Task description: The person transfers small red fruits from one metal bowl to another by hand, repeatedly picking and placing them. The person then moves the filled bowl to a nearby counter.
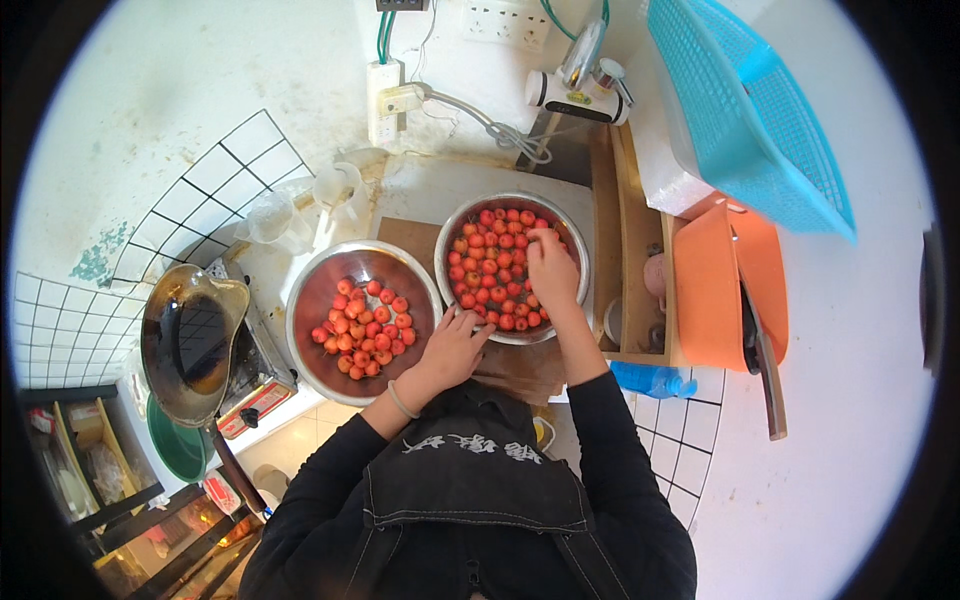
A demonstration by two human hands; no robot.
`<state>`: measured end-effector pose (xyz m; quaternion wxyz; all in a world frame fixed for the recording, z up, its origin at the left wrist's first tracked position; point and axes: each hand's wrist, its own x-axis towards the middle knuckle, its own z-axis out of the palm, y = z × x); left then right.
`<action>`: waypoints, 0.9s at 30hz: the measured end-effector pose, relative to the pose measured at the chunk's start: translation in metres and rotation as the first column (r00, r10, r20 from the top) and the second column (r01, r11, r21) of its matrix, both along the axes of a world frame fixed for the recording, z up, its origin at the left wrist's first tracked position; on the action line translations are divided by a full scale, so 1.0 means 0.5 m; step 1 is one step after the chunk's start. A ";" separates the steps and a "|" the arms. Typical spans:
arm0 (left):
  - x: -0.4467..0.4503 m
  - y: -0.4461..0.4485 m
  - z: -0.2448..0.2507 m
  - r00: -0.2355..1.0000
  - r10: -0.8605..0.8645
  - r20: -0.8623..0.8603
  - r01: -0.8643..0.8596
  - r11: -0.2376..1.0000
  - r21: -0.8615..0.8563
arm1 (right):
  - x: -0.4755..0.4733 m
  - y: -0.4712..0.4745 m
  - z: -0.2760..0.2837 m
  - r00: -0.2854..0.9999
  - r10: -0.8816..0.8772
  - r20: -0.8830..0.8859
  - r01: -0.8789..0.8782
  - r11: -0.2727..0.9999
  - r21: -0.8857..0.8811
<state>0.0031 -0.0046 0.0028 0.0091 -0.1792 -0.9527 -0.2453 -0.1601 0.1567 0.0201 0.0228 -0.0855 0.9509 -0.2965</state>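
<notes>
Two stainless steel bowls stand side by side before me. The right bowl (577, 247) holds a dense layer of small red apple-like fruits (489, 267), possibly crab apples. My right hand (553, 271) reaches over its right side, fingers curled down among the fruits; whether a fruit is pinched there is hidden. At the near-left rim of that bowl is my left hand (454, 346), its fingers spread and the fingertips on or just over the rim. A looser heap of the same fruits (367, 326) lies in the left bowl (307, 289), whose inner wall shows around it.
A dark-stained pan (195, 337) sits on a portable gas stove (259, 405) at left. Clear plastic jugs (279, 221) stand behind the left bowl. To the right are a wooden shelf (634, 300), an orange holder (709, 285) with a knife (766, 375), and a blue basket (750, 97).
</notes>
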 end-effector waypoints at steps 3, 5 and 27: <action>0.003 -0.001 -0.005 1.000 -0.010 -0.005 0.010 1.000 -0.001 | 0.007 0.002 -0.014 0.991 -0.002 0.137 -0.032 0.970 0.240; -0.003 -0.003 -0.006 1.000 0.006 -0.008 -0.006 1.000 -0.010 | 0.020 -0.014 0.008 0.988 -0.076 0.131 0.047 0.976 0.213; 0.006 0.001 -0.010 1.000 0.008 -0.013 -0.008 1.000 -0.001 | 0.031 -0.014 -0.121 0.870 0.287 0.402 -0.325 0.945 0.030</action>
